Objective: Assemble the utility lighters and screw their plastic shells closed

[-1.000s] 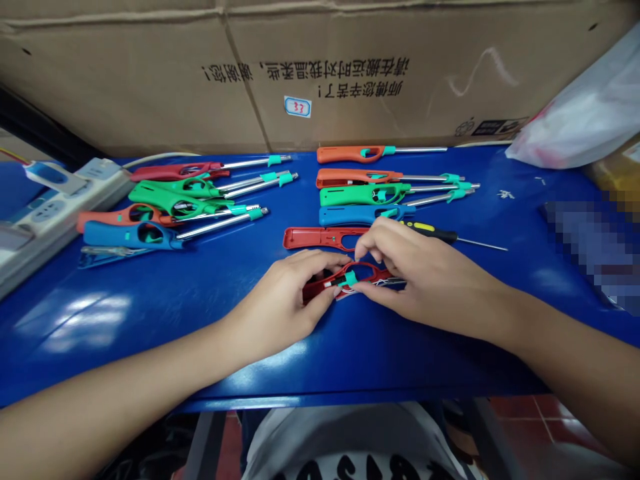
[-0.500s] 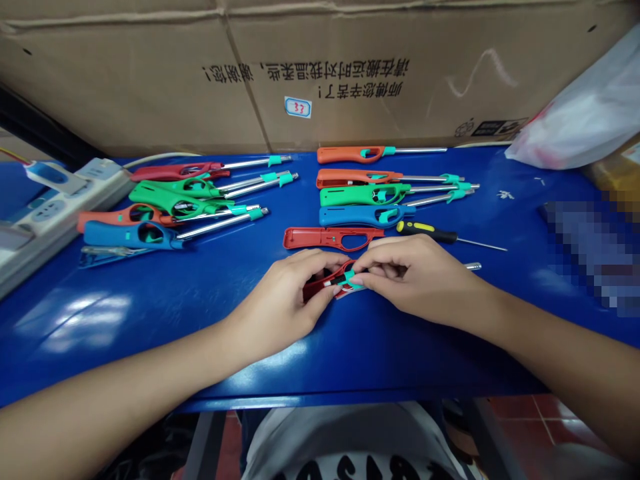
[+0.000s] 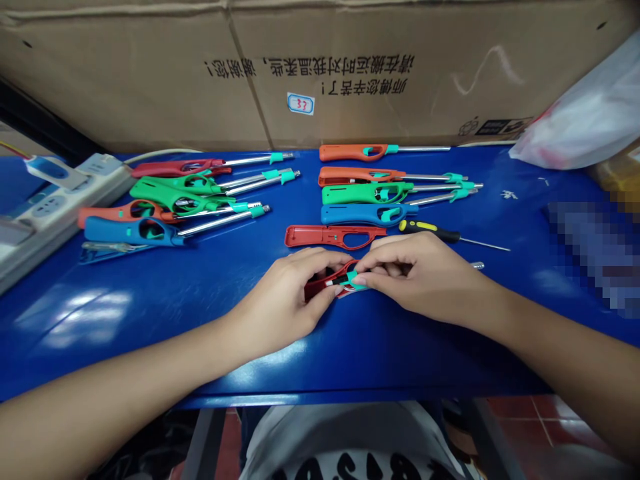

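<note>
Near the middle of the table, my left hand [image 3: 293,297] is closed around the red handle of an opened long-reach lighter [image 3: 315,289]. My right hand [image 3: 423,277] pinches a teal trigger piece [image 3: 352,278] at that lighter, beside a small black-and-white part. Beyond my right hand the tip of a metal tube [image 3: 479,265] sticks out; my fingers cover most of the lighter. Just behind both hands lies a loose red half shell [image 3: 310,237], its hollow inside facing up. A black-and-yellow screwdriver [image 3: 431,231] rests to the right of the shell.
Several lighters, among them a blue one [image 3: 130,231], lie at left beside a white power strip [image 3: 65,200]. Others, including an orange one [image 3: 350,153], are stacked behind my hands. Small screws [image 3: 509,195] sit at right. A cardboard box [image 3: 165,80] walls the back.
The camera view has shifted slightly. Both hands keep nearly the same hold on the red lighter and the teal trigger piece.
</note>
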`<state>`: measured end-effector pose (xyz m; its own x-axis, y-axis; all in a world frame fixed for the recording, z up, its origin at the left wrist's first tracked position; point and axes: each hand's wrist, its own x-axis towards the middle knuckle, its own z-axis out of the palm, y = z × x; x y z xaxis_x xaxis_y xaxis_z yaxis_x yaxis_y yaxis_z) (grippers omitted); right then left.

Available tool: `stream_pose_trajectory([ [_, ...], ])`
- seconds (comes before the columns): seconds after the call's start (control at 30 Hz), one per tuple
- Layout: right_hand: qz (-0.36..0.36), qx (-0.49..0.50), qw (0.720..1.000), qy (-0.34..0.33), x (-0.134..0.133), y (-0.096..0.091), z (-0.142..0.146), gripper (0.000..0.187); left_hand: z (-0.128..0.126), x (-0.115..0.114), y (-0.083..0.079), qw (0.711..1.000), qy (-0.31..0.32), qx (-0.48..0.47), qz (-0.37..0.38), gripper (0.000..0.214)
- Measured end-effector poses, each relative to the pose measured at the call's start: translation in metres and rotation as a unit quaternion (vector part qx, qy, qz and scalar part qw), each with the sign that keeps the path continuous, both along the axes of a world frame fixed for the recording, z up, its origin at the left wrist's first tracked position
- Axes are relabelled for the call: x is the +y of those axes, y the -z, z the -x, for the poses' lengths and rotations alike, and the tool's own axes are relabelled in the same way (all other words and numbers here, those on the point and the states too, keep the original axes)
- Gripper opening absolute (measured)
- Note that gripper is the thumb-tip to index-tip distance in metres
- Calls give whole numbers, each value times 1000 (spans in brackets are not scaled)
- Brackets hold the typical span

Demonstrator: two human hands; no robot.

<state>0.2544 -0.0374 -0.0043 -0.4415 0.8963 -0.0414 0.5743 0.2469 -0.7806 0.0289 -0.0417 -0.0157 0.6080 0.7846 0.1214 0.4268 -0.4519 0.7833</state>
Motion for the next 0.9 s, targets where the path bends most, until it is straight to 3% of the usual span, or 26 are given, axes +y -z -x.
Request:
stream_pose_trajectory([
  [0.33,-126,-18,991,-35,-3,-1,2,16,-2,-2,-2,1000,-22,4,-2,25],
  [0.43,-129,-38,991,-20,0,-9,-7,9,0,-1,-1,1000,-16,1,1,26],
  [0.57,-122,-115,983,-75,5,-16,-19,17,1,0,-1,1000,-20,4,-1,26],
  [0.77,-135,-166,974,-71,9,-10,-18,19,0,-1,-1,1000,-24,-9,6,25],
  [0.9,-162,-148,970,-102,11,-6,-17,18,0,-1,2,997,-33,-49,48,28],
])
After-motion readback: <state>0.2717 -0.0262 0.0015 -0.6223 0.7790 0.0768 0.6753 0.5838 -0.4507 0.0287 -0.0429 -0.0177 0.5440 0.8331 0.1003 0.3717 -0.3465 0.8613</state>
